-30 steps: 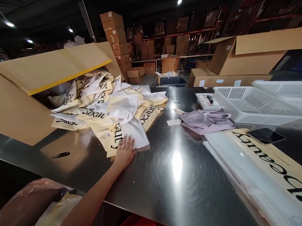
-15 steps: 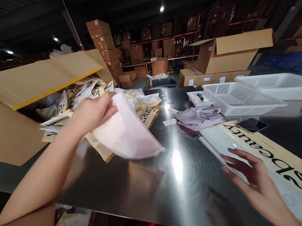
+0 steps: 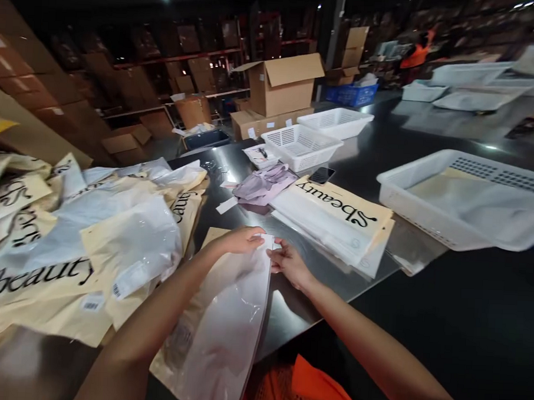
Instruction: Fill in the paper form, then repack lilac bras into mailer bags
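My left hand pinches the top edge of a clear-fronted plastic packaging bag, which hangs toward me over the metal table. At the same corner, my right hand has its fingers closed on the bag's edge. Something pale lilac or white shows through the film. Just beyond my hands lies a stack of flat printed bags with black lettering. A lilac garment with white tags rests against that stack. To the left spreads a heap of filled bags, some with barcode labels.
A phone lies behind the flat bags. White perforated baskets stand at the back, and a larger white basket holding bags is at right. Cartons rise beyond the table. A person in orange is far off.
The view has turned right. My left hand has brought the bag from beside the heap to in front of me, and my right hand has left the flat bags and grasped its edge.
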Action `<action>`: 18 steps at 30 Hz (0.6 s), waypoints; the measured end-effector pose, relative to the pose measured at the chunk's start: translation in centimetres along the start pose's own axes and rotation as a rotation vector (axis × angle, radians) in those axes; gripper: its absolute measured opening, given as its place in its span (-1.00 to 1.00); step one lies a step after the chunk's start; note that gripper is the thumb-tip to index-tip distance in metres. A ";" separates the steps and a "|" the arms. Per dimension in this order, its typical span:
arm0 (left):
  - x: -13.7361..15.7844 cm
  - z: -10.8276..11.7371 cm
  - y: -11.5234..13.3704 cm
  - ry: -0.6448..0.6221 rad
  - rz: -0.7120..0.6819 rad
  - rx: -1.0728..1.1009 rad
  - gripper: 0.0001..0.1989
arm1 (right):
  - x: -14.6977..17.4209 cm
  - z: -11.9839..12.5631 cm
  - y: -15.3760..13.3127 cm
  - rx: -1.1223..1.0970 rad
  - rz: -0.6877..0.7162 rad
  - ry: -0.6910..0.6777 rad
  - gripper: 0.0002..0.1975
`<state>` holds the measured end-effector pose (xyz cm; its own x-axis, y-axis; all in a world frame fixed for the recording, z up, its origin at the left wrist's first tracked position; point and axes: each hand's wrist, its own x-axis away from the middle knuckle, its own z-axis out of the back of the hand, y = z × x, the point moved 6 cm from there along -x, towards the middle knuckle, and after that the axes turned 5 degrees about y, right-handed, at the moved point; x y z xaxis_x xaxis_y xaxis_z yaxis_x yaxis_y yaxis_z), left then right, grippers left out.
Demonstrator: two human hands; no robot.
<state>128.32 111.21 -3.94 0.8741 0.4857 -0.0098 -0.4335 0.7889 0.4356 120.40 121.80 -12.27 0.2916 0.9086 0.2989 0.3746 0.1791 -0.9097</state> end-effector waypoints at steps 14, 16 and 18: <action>-4.8 0.2 -0.9 0.378 -0.002 -0.066 -0.84 | 7.3 -1.3 6.2 0.475 -0.016 -0.169 -0.68; -5.5 0.8 -1.5 0.451 0.042 -0.083 -0.84 | 9.8 -2.5 9.5 0.453 -0.113 -0.276 -0.71; -6.1 0.7 -1.1 0.471 0.045 -0.088 -0.81 | 10.8 -3.0 11.1 0.420 -0.130 -0.293 -0.73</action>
<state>123.59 107.08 -3.71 0.6682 0.6219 -0.4083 -0.5032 0.7820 0.3678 130.39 132.44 -18.31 -0.0143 0.9256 0.3784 -0.0116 0.3782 -0.9256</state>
